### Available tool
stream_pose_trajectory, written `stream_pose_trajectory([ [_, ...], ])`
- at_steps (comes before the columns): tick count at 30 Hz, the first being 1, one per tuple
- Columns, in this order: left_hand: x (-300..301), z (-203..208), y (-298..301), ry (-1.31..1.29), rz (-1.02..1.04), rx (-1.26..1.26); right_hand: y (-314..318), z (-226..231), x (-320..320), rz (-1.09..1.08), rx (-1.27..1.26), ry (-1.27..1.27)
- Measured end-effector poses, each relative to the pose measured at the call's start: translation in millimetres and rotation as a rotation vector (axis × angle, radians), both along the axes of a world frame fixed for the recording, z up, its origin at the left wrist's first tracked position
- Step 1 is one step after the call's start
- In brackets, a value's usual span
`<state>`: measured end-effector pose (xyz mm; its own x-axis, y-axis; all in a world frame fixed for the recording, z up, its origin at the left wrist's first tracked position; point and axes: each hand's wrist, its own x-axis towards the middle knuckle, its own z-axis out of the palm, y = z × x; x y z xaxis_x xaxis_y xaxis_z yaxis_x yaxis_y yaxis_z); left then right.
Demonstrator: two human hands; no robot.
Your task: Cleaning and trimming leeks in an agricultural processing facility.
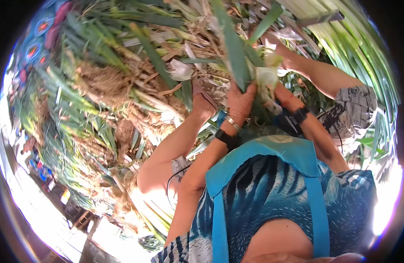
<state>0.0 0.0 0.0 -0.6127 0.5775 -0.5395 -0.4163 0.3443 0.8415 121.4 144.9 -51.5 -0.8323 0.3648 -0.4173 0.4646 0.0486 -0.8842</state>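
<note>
My left hand (pixel 240 101) is closed round a leek (pixel 231 46) in front of my lap, its broad green leaves pointing away from me. Just to the right, my right hand (pixel 281 91) is close against a pale, loose leek leaf (pixel 266 76), which hides its fingers. Whether those fingers grip the leaf or the same leek cannot be made out. A whitish scrap of peel (pixel 181 70) lies on the litter left of my left hand. Both wrists carry dark bands, and the left one also has a metal bracelet.
A big heap of leeks with brown, matted roots (pixel 103 85) spreads along my left. Long pale-green leek stalks (pixel 348 37) lie stacked at the far right. Trimmed leaves cover the ground between my bare legs. A blue apron (pixel 265 153) covers my front. Patterned blue cloth (pixel 37 39) is at the far left.
</note>
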Motion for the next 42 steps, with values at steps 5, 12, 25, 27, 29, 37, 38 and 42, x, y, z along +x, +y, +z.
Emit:
stream_pose_trajectory([
  [5, 10, 78, 17, 0.337, 0.033, 0.189, 20, 66, 16, -0.06, 0.093, 0.263],
  [12, -23, 171, 17, 0.876, 0.102, 0.264, 28, 175, -22, -0.029, 0.131, 0.379],
  [25, -21, 157, 36, 0.671, 0.01, 0.131, 52, 180, -5, 0.022, 0.195, 0.041],
  [27, -45, 188, 58, 0.703, -0.118, 0.102, 69, 200, -3, 0.022, 0.229, -0.001],
  [29, -59, 215, 76, 0.806, -0.148, 0.201, 84, 223, -2, 0.026, 0.255, -0.029],
  [37, -69, 338, 108, 1.033, 0.02, 0.78, 101, 302, -8, 0.026, 0.277, 0.054],
  [38, -71, 348, 105, 1.054, 0.013, 0.811, 99, 308, -12, 0.028, 0.257, 0.081],
  [42, -81, 331, 91, 1.041, 0.046, 0.571, 92, 317, -43, 0.04, 0.121, 0.233],
])
